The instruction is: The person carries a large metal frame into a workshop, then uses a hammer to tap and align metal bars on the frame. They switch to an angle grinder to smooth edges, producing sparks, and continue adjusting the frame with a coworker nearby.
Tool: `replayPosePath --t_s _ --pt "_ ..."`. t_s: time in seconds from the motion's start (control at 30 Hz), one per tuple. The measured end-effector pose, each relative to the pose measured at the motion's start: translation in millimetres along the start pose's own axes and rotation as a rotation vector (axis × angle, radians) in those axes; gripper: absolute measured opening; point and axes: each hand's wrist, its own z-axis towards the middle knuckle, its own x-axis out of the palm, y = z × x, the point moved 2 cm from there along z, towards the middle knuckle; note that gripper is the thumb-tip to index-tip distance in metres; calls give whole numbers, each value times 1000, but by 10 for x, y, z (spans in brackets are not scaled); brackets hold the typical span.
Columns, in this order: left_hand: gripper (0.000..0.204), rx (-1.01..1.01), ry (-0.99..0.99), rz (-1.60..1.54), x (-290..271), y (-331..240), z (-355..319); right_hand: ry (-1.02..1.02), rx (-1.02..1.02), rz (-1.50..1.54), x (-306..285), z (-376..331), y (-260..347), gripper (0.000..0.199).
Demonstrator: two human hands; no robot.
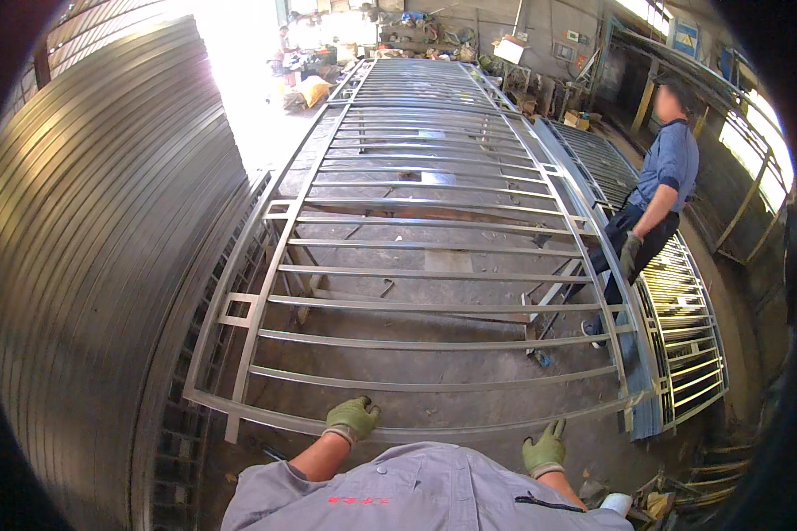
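A long silver metal fence panel, with many crossbars between its long side rails, stretches away in front of me at about waist height. My left hand, in a green work glove, has its fingers bent over the panel's near end rail, left of the middle. Farther right, my gloved right hand holds the same rail, its fingers laid across the top and the thumb held apart. The undersides of both grips are hidden.
A tall stack of metal lengths rises on the left. At right, a person in blue stands beside more stacked panels. Cluttered shelves line the back. Scrap pieces lie at lower right.
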Motion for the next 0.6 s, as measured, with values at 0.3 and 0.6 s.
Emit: replayPosePath --t_s 0.3,0.6 --pt "64 11 -32 -8 54 -8 20 -30 -18 -20 91 77 -101 104" --pt "66 23 -24 -20 77 -38 58 -30 -28 -18 52 109 -124 104"
